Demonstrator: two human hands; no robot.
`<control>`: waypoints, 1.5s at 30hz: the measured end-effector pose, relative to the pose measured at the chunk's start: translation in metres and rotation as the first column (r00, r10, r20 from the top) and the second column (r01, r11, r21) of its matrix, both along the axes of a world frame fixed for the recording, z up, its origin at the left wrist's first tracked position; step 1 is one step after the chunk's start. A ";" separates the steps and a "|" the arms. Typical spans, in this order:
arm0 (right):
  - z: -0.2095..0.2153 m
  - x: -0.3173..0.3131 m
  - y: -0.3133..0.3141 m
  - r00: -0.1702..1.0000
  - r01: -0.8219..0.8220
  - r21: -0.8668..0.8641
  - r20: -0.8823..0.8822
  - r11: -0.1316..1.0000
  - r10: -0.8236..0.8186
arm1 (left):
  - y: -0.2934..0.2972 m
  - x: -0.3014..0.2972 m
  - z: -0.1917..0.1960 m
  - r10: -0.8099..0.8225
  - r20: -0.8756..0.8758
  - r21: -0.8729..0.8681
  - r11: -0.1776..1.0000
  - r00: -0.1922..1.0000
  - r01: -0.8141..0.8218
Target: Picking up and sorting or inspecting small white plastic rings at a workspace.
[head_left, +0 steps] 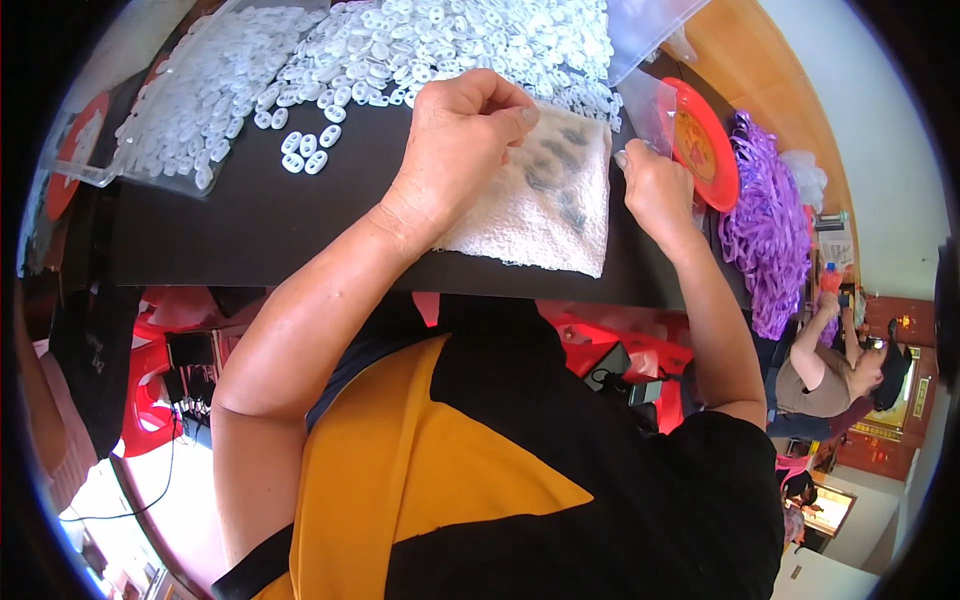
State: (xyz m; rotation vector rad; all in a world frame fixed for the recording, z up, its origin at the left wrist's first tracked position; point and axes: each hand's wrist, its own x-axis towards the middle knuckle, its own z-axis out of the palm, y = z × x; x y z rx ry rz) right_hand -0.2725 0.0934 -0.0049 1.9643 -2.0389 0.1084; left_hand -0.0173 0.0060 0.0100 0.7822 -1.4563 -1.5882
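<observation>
My left hand (465, 135) is over the left part of a white towel (520, 235), thumb and forefinger pinched together. Whatever it may hold is too small or hidden to make out. Small dark pieces (560, 165) lie in a cluster on the towel; their kind is unclear. Just right of the towel, my right hand (658, 190) is closed with the thumb against the curled fingers, near the rim of a red round tray (703, 145). Anything inside it is hidden. Beyond the left hand spreads a big heap of white oval plastic pieces with two holes (450, 45).
A clear plastic bin (200, 110) full of the same ovals stands at the left, several loose ovals (305, 150) beside it. A bundle of purple ribbon or cord (765, 225) hangs at the right. The dark table (290, 230) ends before my body. Other people sit at both sides.
</observation>
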 end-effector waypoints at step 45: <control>0.044 0.079 -0.010 -0.051 -0.336 0.028 0.998 0.941 -0.048 | 0.007 0.001 -0.012 -0.092 0.088 -0.541 0.832 0.992 0.125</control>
